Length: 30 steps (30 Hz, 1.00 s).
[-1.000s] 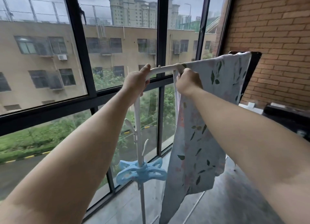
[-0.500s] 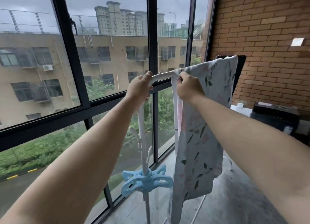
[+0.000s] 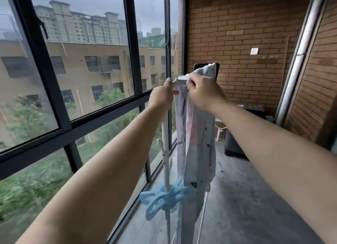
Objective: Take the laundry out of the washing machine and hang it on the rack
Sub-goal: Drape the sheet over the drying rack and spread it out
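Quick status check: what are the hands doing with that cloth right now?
Left hand grips top of rack. Right hand pinches patterned cloth draped over it. Nothing blocking seen.

Bare left hand (image 3: 161, 97), right hand (image 3: 204, 96)

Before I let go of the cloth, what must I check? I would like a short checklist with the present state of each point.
1. Left hand steadies the rack: ok, it grips the top of the pole.
2. Right hand holds the cloth: ok, it grips it at the rail.
3. Cloth lies over the rail: ok, it hangs down from it.
4. Cloth spread evenly: cannot tell, the rail is seen end-on.
5. Hem apart from the blue clips: cannot tell, they overlap in view.
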Available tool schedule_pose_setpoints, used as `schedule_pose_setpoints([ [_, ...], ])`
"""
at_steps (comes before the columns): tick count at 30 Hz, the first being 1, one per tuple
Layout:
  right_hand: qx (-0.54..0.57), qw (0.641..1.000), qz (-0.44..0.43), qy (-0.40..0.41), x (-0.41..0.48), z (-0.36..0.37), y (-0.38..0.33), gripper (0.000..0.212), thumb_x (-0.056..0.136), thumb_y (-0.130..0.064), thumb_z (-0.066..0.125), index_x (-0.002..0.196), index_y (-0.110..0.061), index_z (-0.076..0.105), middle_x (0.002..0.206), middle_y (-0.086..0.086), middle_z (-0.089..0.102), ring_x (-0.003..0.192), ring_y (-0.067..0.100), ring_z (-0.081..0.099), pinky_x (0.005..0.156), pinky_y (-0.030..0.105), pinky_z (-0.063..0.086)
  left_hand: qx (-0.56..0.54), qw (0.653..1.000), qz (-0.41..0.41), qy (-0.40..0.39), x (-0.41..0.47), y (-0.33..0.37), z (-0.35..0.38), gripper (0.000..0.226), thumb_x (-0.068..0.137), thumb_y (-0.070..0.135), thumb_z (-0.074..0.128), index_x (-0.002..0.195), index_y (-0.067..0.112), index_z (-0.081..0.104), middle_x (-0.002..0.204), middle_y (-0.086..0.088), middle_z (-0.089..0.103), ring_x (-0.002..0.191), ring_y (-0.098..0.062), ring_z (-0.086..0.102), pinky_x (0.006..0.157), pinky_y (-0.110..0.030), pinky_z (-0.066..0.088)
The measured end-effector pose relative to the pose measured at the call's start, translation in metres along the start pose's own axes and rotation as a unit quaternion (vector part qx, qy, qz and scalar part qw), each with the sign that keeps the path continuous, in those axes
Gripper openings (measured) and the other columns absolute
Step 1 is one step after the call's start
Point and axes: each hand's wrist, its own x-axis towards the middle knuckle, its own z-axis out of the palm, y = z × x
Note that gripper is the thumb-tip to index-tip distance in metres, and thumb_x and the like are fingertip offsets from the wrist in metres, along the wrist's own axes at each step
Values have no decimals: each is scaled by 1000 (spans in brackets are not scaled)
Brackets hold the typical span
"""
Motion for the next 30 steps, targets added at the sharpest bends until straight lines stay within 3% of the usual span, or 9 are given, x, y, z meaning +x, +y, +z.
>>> schedule_pose_setpoints([
  [4,-13,1000,8,-10,-6,-11,-14,21,100,-30,42,83,-22,51,70,-8,51,66,21,51,50,26,29,-20,1000,2,-13,-1,0,-3,31,100,44,40,89,24,60,97,3,67,84,-11,61,80,-31,49],
  [6,-9,1000,10,-5,-7,-15,-25,22,101,-31,42,81,-23,49,70,-9,50,65,21,51,50,26,28,-1,1000,11,-15,-2,1,-3,36,100,48,34,95,26,62,93,9,73,82,-10,60,71,-29,45],
  [10,15,1000,-6,11,-9,-18,-46,23,101,-31,42,79,-26,47,72,-6,52,68,23,53,55,31,38,-3,1000,9,-1,-5,1,-4,45,98,51,34,76,27,65,84,10,73,73,-12,57,64,-33,37],
  [13,34,999,-20,27,-12,-20,-56,23,102,-29,42,79,-27,47,69,-13,48,68,20,52,58,30,36,7,1000,3,8,-6,1,-6,47,98,50,36,98,17,70,87,4,69,81,-16,60,68,-34,44],
  [15,37,998,-39,38,-14,-23,-62,22,101,-28,44,80,-29,46,67,-16,46,69,19,51,59,29,33,0,1000,1,4,-5,1,-7,54,98,52,37,117,11,68,101,-5,71,96,-21,64,86,-38,50],
  [19,-4,995,-84,62,-24,-24,-71,18,100,-29,44,85,-24,54,79,-11,53,72,18,48,58,29,30,7,1000,23,-2,-10,4,-6,54,100,48,35,127,8,60,123,-16,64,113,-33,61,95,-42,52],
  [22,-45,992,-82,80,-29,-25,-65,21,101,-33,39,92,-22,55,83,-6,58,67,20,46,55,28,28,56,994,47,81,-15,-1,-3,57,103,46,28,93,6,68,90,-14,69,84,-32,64,72,-40,52],
  [25,-78,992,-59,77,-34,-25,-52,22,102,-32,39,94,-18,53,78,-7,49,62,23,43,50,27,24,52,986,67,144,-23,-8,-5,60,104,42,31,54,13,49,57,0,53,58,-23,50,51,-33,32],
  [30,-153,987,-45,31,-52,-19,-29,12,97,-20,47,86,-19,42,73,-2,55,58,25,55,48,30,40,141,964,185,130,-24,-6,-25,46,105,31,32,85,8,67,97,-11,71,89,-25,62,68,-32,40],
])
